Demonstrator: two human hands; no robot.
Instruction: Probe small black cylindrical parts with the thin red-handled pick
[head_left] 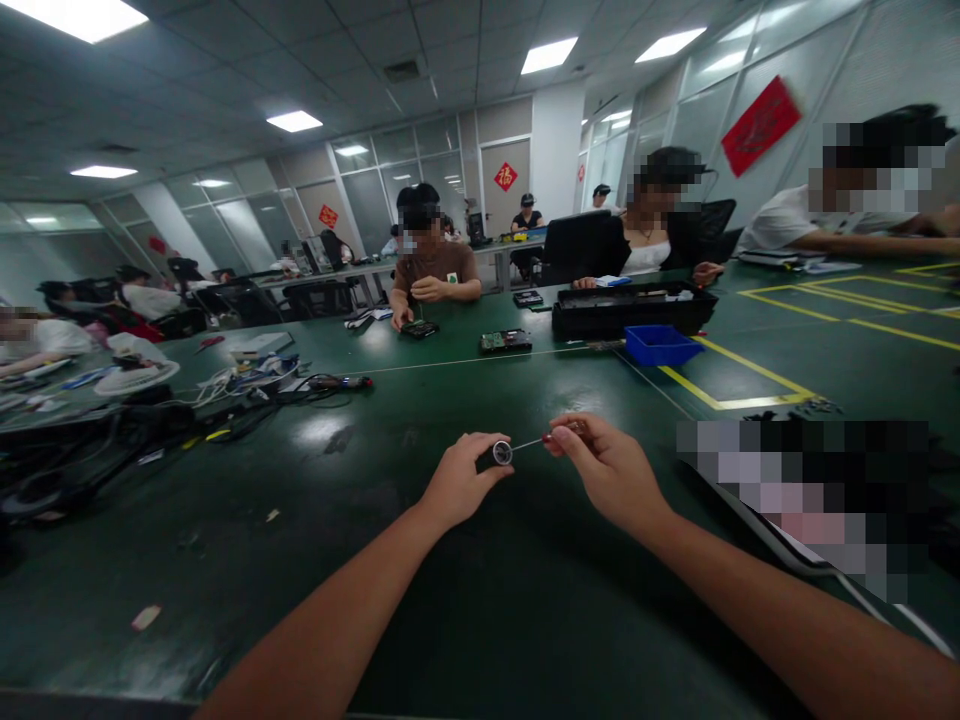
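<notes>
Between thumb and fingers, my left hand (465, 475) grips a small round part (502, 453) with a silvery rim and a dark face, too small to name. My right hand (600, 460) is closed around the red handle of a screwdriver (531, 443). Its thin metal shaft points left, and the tip reaches the rim of the round part; whether it touches a screw I cannot make out. Both hands are held above the green tabletop (480, 620).
A blue bin (661, 345) and a long black tray (634, 312) stand beyond my right hand. A circuit-board device (505, 341) lies ahead. Cables (225, 390) clutter the left. A co-worker (435, 260) sits opposite, hands over a dark device (419, 328).
</notes>
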